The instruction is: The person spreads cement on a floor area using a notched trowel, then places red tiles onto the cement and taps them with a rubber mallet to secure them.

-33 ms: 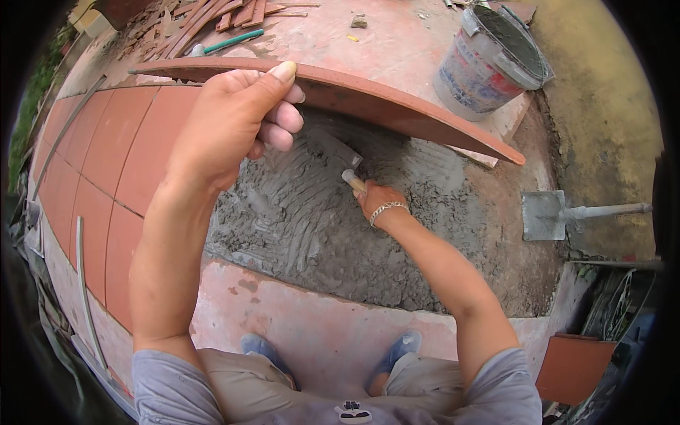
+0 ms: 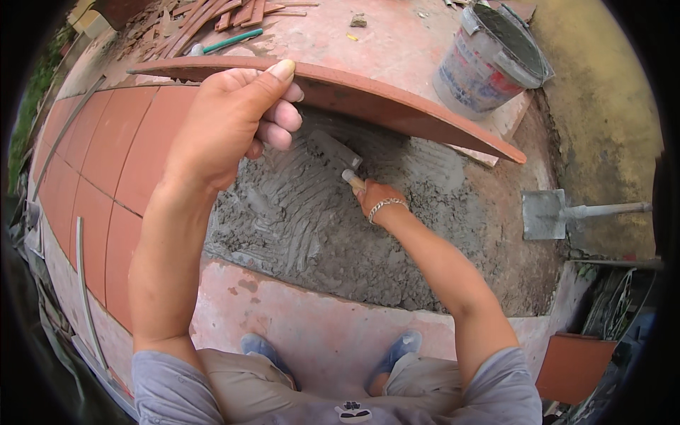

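Note:
My left hand (image 2: pixel 244 117) grips the near edge of a large red tile (image 2: pixel 404 103) between thumb and curled fingers. The tile is tilted up, its underside facing me above the far part of a grey wet mortar bed (image 2: pixel 283 219). Below it, my right hand (image 2: pixel 380 198), with a chain bracelet at the wrist, is closed round the light handle of a trowel (image 2: pixel 333 150). The trowel's blade rests on the mortar, which has ridged, curved marks. The tile's far edge is hidden.
Laid red tiles (image 2: pixel 103 156) border the mortar on the left. A bucket of grey mix (image 2: pixel 471 78) stands back right, and a flat shovel (image 2: pixel 545 214) lies at the right wall. Far left are tile strips (image 2: pixel 202 28) and a green-handled tool (image 2: pixel 232 41).

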